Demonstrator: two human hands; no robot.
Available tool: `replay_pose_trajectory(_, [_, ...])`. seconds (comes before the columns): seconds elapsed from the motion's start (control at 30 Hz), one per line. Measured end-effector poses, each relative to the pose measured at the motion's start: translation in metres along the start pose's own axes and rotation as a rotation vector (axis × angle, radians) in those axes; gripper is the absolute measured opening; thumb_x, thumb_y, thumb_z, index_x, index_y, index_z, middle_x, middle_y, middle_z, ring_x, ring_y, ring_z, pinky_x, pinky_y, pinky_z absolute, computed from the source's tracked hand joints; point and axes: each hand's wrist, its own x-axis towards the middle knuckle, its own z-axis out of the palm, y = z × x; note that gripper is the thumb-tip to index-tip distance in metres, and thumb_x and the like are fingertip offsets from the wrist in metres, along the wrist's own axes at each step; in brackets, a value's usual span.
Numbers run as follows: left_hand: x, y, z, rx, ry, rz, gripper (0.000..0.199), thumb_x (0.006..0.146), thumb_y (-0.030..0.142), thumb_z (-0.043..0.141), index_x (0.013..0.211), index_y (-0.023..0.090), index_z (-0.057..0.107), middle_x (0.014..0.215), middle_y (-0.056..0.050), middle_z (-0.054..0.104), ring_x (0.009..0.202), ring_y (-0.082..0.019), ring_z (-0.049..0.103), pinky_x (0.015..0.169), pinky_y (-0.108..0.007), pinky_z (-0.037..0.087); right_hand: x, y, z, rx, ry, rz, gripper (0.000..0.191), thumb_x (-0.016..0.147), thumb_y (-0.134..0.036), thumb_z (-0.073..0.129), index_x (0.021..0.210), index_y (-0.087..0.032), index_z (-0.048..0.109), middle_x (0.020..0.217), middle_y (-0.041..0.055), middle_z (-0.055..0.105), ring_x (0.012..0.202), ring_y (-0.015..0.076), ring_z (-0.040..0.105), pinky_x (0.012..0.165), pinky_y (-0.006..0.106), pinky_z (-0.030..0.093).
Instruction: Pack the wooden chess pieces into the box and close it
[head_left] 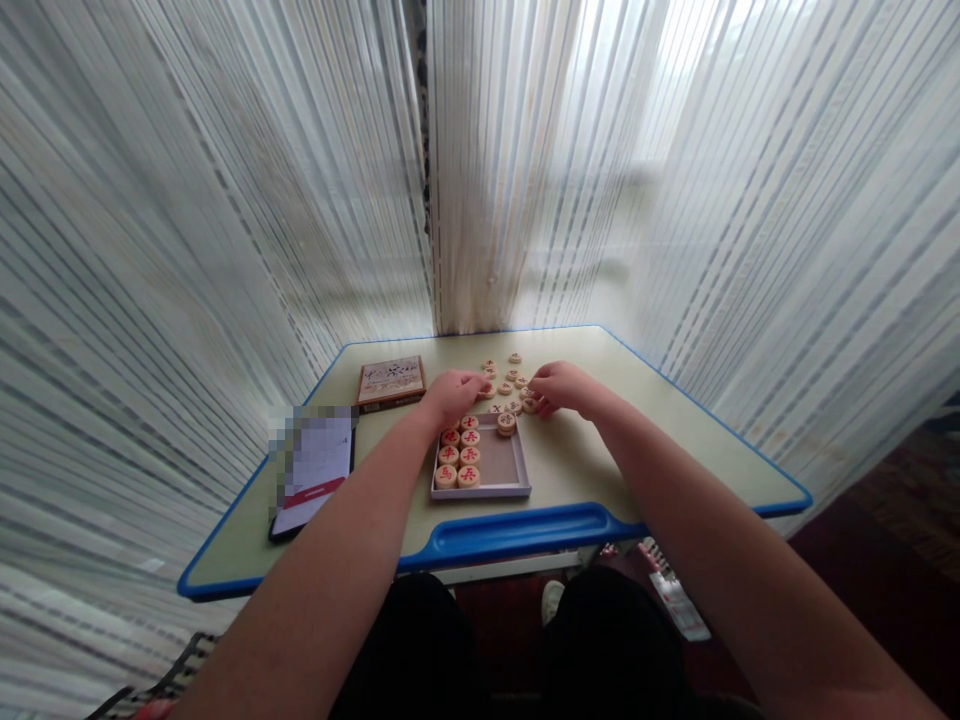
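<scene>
A shallow white box (523, 470) lies near the table's front edge. Along its left side stand two columns of round wooden pieces with red characters (469, 456); a dark-marked piece (506, 424) sits at its top right. Behind the box several loose wooden pieces (506, 388) are scattered. My left hand (456, 393) reaches over the box's back left corner, its fingertips closed at a loose piece. To the right, my right hand (556, 388) has its fingers curled down on a piece at the right side of the loose group.
A closed printed box (391, 380) lies at the back left of the table. A tablet (315, 470), partly pixelated, rests at the left edge. The table (675, 450) has a blue rim with a front groove. Striped curtains hang behind.
</scene>
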Motion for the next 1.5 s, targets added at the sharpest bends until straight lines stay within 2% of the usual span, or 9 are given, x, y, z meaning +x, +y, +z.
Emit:
replay_pose_trajectory(0.13, [-0.001, 0.001, -0.002, -0.047, -0.005, -0.023, 0.034, 0.074, 0.033, 0.041, 0.067, 0.014, 0.068, 0.077, -0.007, 0.069, 0.075, -0.017, 0.062, 0.065, -0.025, 0.045, -0.003, -0.002, 0.005, 0.119, -0.044, -0.062, 0.01, 0.073, -0.01, 0.053, 0.08, -0.011, 0.061, 0.071, 0.0079, 0.065, 0.058, 0.0147, 0.063, 0.057, 0.027, 0.052])
replay_pose_trajectory(0.23, [-0.004, 0.007, -0.005, -0.001, 0.025, 0.0, 0.034, 0.071, 0.025, 0.038, 0.051, 0.016, 0.063, 0.073, -0.006, 0.068, 0.076, -0.016, 0.06, 0.066, -0.024, 0.044, -0.003, -0.001, 0.008, 0.011, -0.033, -0.144, 0.019, 0.072, -0.008, 0.053, 0.088, -0.012, 0.063, 0.071, 0.0059, 0.064, 0.058, 0.0128, 0.06, 0.057, 0.025, 0.05])
replay_pose_trajectory(0.4, [-0.007, 0.011, -0.007, 0.179, -0.066, 0.081, 0.038, 0.072, 0.026, 0.035, 0.059, 0.016, 0.07, 0.076, -0.006, 0.067, 0.077, -0.016, 0.058, 0.073, -0.024, 0.043, -0.003, 0.004, 0.008, -0.38, 0.027, -0.542, 0.023, 0.069, -0.013, 0.061, 0.088, -0.021, 0.07, 0.092, 0.005, 0.059, 0.067, 0.0107, 0.054, 0.069, 0.025, 0.046])
replay_pose_trajectory(0.53, [-0.003, 0.005, -0.006, 0.218, -0.089, 0.051, 0.039, 0.073, 0.028, 0.036, 0.068, 0.016, 0.072, 0.077, -0.006, 0.068, 0.075, -0.018, 0.059, 0.071, -0.025, 0.043, 0.003, 0.01, 0.009, -0.428, -0.056, -0.692, 0.018, 0.072, -0.018, 0.062, 0.085, -0.024, 0.072, 0.089, 0.0039, 0.056, 0.071, 0.0111, 0.053, 0.072, 0.025, 0.044])
replay_pose_trajectory(0.7, [0.002, -0.002, -0.006, 0.196, -0.065, -0.023, 0.038, 0.075, 0.031, 0.037, 0.073, 0.015, 0.072, 0.077, -0.009, 0.069, 0.073, -0.018, 0.06, 0.067, -0.025, 0.043, 0.01, 0.014, 0.014, -0.424, -0.021, -0.692, 0.016, 0.072, -0.023, 0.063, 0.086, -0.022, 0.072, 0.084, 0.003, 0.056, 0.065, 0.0098, 0.052, 0.07, 0.024, 0.043])
replay_pose_trajectory(0.9, [0.004, -0.006, -0.007, 0.196, 0.034, -0.022, 0.039, 0.078, 0.027, 0.033, 0.083, 0.015, 0.069, 0.076, -0.006, 0.069, 0.071, -0.016, 0.058, 0.066, -0.025, 0.042, 0.01, 0.013, 0.01, -0.428, 0.154, -0.63, 0.032, 0.076, -0.026, 0.058, 0.108, -0.022, 0.063, 0.092, 0.0045, 0.058, 0.066, 0.0102, 0.052, 0.07, 0.024, 0.043])
replay_pose_trajectory(1.0, [0.005, -0.009, -0.007, 0.196, 0.059, -0.021, 0.039, 0.078, 0.026, 0.033, 0.084, 0.014, 0.069, 0.082, -0.008, 0.069, 0.081, -0.017, 0.058, 0.073, -0.025, 0.042, 0.012, 0.015, 0.005, -0.499, 0.244, -0.551, 0.025, 0.079, -0.021, 0.05, 0.096, -0.021, 0.068, 0.095, 0.0054, 0.058, 0.072, 0.0121, 0.055, 0.074, 0.024, 0.042])
replay_pose_trajectory(1.23, [0.007, -0.008, -0.007, 0.25, -0.06, 0.005, 0.04, 0.079, 0.024, 0.032, 0.084, 0.014, 0.07, 0.099, -0.01, 0.067, 0.094, -0.018, 0.058, 0.082, -0.025, 0.042, 0.018, 0.02, 0.004, -0.607, 0.185, -0.475, 0.024, 0.076, -0.02, 0.049, 0.089, -0.024, 0.069, 0.099, 0.005, 0.059, 0.081, 0.0165, 0.056, 0.076, 0.026, 0.042])
replay_pose_trajectory(1.5, [0.007, -0.007, -0.009, 0.352, -0.055, 0.035, 0.042, 0.082, 0.027, 0.03, 0.091, 0.015, 0.069, 0.106, -0.008, 0.065, 0.098, -0.017, 0.056, 0.085, -0.023, 0.041, 0.018, 0.019, 0.005, -0.627, 0.194, -0.438, 0.027, 0.076, -0.023, 0.05, 0.097, -0.023, 0.066, 0.099, 0.0048, 0.061, 0.083, 0.0156, 0.057, 0.075, 0.024, 0.042])
